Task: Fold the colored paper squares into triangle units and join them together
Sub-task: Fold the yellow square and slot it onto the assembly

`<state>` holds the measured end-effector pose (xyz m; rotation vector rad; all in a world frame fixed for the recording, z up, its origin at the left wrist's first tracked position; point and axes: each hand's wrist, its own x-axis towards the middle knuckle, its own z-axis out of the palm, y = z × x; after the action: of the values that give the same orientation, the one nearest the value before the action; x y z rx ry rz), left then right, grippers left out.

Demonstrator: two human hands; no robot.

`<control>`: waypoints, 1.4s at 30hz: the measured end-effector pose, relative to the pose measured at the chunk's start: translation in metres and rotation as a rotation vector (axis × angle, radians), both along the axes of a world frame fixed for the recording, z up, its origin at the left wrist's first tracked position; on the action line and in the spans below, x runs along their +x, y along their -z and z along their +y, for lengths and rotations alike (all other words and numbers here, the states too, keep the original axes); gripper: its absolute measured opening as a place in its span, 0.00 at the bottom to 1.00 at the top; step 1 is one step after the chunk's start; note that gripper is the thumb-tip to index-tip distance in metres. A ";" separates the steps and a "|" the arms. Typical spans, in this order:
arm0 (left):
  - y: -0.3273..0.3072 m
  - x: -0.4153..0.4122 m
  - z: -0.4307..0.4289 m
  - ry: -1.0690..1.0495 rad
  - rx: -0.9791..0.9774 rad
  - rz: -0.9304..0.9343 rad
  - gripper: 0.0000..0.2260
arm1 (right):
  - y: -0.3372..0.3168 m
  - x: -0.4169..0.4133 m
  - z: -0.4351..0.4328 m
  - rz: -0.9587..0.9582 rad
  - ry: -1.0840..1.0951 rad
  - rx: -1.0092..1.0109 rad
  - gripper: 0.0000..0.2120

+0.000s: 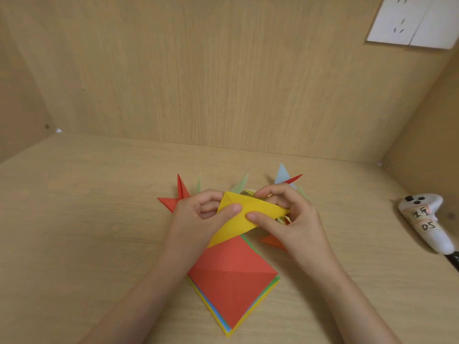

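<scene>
A yellow paper, partly folded, is held above the desk between both hands. My left hand pinches its left part with the thumb on top. My right hand pinches its right part, thumb pressed on the fold. Below them lies a stack of colored paper squares with a red sheet on top, turned like a diamond. Behind the hands sit folded triangle units: red points at the left, pale green points in the middle, a light blue point and a red point at the right. An orange unit shows under my right wrist.
The work lies on a light wooden desk boxed in by wooden walls behind and at both sides. A white handheld controller with handwritten labels lies at the right edge. A white wall socket plate is on the back wall, upper right.
</scene>
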<state>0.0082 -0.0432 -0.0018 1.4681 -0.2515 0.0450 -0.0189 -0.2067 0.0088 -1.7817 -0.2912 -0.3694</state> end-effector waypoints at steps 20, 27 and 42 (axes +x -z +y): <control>-0.008 -0.004 0.003 0.191 -0.315 0.208 0.17 | 0.006 0.001 -0.002 -0.247 -0.036 -0.203 0.08; -0.005 -0.001 0.006 0.288 -0.294 0.245 0.09 | 0.003 -0.001 0.000 -0.132 -0.015 0.008 0.07; 0.001 0.001 0.003 0.243 -0.108 0.196 0.15 | -0.004 0.002 -0.001 -0.002 -0.044 0.378 0.05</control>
<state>0.0092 -0.0407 -0.0025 1.3161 -0.2617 -0.2762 -0.0172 -0.2073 0.0131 -1.4019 -0.2435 -0.3686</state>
